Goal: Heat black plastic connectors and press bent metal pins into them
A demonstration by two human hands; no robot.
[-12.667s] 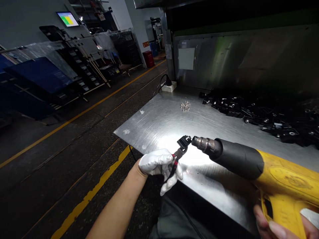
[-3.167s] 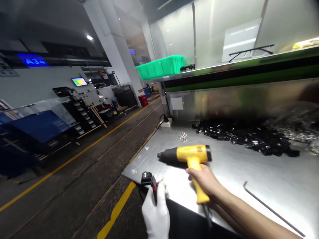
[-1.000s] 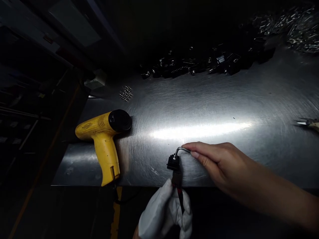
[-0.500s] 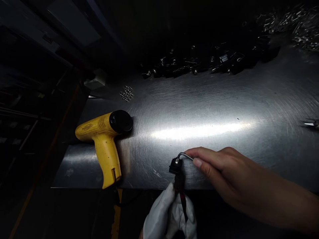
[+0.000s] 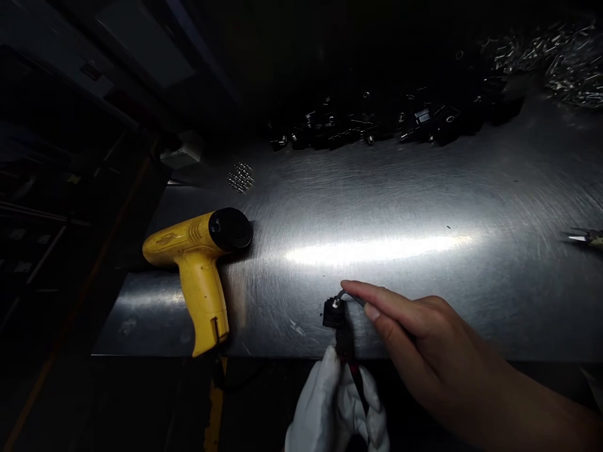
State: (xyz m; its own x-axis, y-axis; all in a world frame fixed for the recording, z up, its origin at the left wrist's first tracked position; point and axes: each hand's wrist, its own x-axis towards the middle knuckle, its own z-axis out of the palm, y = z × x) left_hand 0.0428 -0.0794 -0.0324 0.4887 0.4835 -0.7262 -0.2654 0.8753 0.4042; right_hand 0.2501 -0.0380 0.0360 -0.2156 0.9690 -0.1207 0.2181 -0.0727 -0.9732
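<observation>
My left hand (image 5: 332,402), in a white glove, is closed around a dark cable (image 5: 358,383) just below a small black connector (image 5: 333,314). A small shiny metal piece (image 5: 336,302) shows at the connector's top. My bare right hand (image 5: 424,339) pinches a thin, bent metal tool (image 5: 353,297) between thumb and forefinger. The tool's curved tip meets the top of the connector at the metal piece; the rest of the tool is hidden in the hand. Both hands are at the near edge of the metal table (image 5: 292,220).
A yellow heat gun (image 5: 200,270) lies to the left. Small metal pins (image 5: 240,177) are grouped behind it. Dark parts with shiny bits (image 5: 377,129) line the back, and a metal heap (image 5: 577,69) lies far right. A pointed tool (image 5: 581,238) is at the right edge.
Both hands and the connector have shifted slightly right in the picture. My right forefinger now reaches farther along the bent tool, near its tip.
</observation>
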